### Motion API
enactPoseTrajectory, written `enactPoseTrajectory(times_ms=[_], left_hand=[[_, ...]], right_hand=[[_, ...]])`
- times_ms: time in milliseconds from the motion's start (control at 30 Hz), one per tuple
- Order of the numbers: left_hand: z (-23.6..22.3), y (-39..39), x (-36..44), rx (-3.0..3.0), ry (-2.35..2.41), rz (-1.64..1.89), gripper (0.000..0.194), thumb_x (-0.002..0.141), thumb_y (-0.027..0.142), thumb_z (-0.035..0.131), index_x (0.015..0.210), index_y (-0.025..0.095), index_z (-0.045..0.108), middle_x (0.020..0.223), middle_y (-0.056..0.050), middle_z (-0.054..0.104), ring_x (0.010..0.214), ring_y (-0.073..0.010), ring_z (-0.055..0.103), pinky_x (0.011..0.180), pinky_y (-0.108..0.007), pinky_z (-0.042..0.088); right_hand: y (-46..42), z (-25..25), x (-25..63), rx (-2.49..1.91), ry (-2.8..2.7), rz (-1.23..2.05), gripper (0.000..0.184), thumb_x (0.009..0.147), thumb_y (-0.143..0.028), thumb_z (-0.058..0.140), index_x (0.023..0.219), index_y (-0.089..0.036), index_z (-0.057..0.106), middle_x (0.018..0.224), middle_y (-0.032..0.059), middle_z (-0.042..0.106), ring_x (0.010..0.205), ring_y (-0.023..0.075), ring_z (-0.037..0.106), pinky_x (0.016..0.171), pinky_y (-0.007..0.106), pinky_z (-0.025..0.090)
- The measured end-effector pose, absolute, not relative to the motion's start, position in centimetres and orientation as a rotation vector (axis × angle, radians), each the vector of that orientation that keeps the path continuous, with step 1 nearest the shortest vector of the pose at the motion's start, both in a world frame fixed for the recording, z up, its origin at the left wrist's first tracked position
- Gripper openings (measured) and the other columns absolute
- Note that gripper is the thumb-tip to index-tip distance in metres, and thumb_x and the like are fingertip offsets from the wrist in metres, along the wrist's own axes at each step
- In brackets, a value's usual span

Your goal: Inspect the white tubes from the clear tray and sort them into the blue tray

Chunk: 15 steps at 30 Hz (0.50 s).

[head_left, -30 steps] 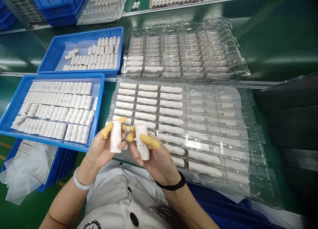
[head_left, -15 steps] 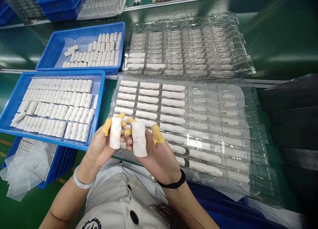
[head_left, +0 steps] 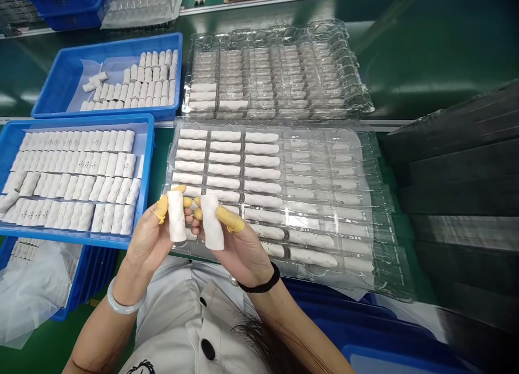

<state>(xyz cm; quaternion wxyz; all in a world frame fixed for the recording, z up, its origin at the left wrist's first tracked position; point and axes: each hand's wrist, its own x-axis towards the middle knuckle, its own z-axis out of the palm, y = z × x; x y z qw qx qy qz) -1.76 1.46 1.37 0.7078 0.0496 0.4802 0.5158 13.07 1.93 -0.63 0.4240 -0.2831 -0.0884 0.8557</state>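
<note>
My left hand (head_left: 152, 236) is closed on a white wavy ceramic-looking cylinder (head_left: 177, 217), held upright between yellow-covered thumb and fingers. Beside it, my right hand (head_left: 239, 249) grips a second white wavy cylinder (head_left: 211, 222), its yellow-covered thumb pressed on the right edge. The two pieces are close together but apart, and the side of each facing me looks plain. Both hands are over the near left corner of a clear plastic tray (head_left: 357, 141), whose slots hold rows of similar white cylinders lying flat.
A blue bin (head_left: 151, 147) at left holds rows of upright white cylinders, some with dark marks. Behind it stands another blue bin (head_left: 178, 44) of smaller pieces. A second clear tray (head_left: 340, 33) lies at the back. Dark stacked panels (head_left: 458, 163) rise at right.
The right-hand cylinder has turned, so its red marking no longer faces me, and my right thumb now presses on it. The view has shifted, moving everything slightly left.
</note>
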Motion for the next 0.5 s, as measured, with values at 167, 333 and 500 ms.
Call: enactPoseTrajectory(times_ms=[167,333,500], left_hand=[[1.4,1.5,-1.8,0.131,0.933,1.103,0.035,0.099,0.033,0.044,0.110,0.010,0.068,0.074,-0.006,0.064,0.057,-0.0099,0.056,0.056,-0.021,0.051],[0.9,1.4,-1.8,0.156,0.896,1.045,0.040,0.098,0.042,0.046,0.104,0.011,0.069,0.062,-0.004,0.059,0.050,-0.0102,0.050,0.058,-0.026,0.051],[0.9,1.7,-1.8,0.139,0.985,1.078,0.047,0.099,0.040,0.040,0.084,0.007,0.069,0.067,-0.009,0.062,0.056,-0.0127,0.055,0.057,-0.026,0.049]], right_hand=[[1.7,-0.9,13.2,-0.765,-0.396,2.119,0.029,0.075,-0.035,0.077,0.094,-0.018,0.063,0.064,-0.0012,0.065,0.056,0.0101,0.055,0.060,0.025,0.046],[1.9,-0.2,13.2,-0.749,-0.234,2.168,0.042,0.082,-0.055,0.067,0.106,-0.020,0.065,0.080,0.0042,0.071,0.075,0.0194,0.065,0.072,0.036,0.053],[2.2,0.3,13.6,-0.631,-0.143,2.217,0.037,0.090,-0.054,0.055,0.102,-0.021,0.067,0.099,0.0074,0.071,0.096,0.0235,0.066,0.087,0.045,0.052]])
